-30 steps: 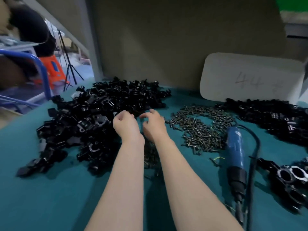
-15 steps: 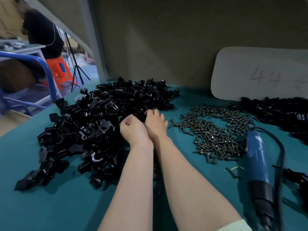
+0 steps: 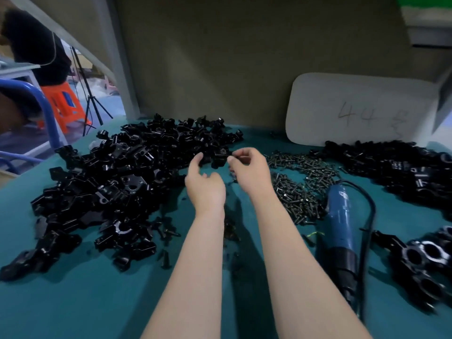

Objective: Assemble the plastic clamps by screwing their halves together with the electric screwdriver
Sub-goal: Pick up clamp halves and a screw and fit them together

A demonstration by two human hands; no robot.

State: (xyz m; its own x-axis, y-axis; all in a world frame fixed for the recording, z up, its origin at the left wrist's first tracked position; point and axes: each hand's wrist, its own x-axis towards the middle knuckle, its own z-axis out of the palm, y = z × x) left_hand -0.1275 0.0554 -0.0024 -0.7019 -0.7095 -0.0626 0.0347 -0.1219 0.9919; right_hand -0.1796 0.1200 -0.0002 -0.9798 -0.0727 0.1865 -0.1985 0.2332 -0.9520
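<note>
A big pile of black plastic clamp halves (image 3: 117,182) covers the left of the teal table (image 3: 73,302). My left hand (image 3: 204,187) hovers at the pile's right edge, fingers relaxed and spread, its index fingertip touching a black piece. My right hand (image 3: 249,167) is just to its right, fingers curled, thumb and index pinching the edge of a black clamp half (image 3: 220,156) that sits between both hands. A heap of small dark screws (image 3: 300,182) lies right of my right hand. The blue electric screwdriver (image 3: 340,223) lies on the table beside the screws, untouched.
Assembled black clamps (image 3: 420,263) lie at the right edge and another black pile (image 3: 391,167) at the back right. A white board (image 3: 362,111) leans on the back wall. A blue frame (image 3: 41,104), an orange stool (image 3: 63,104) and a person stand beyond the table's left edge.
Both hands have moved apart and reached further into the pile's edge. My left hand has uncurled from a fist; my right hand now pinches a black piece.
</note>
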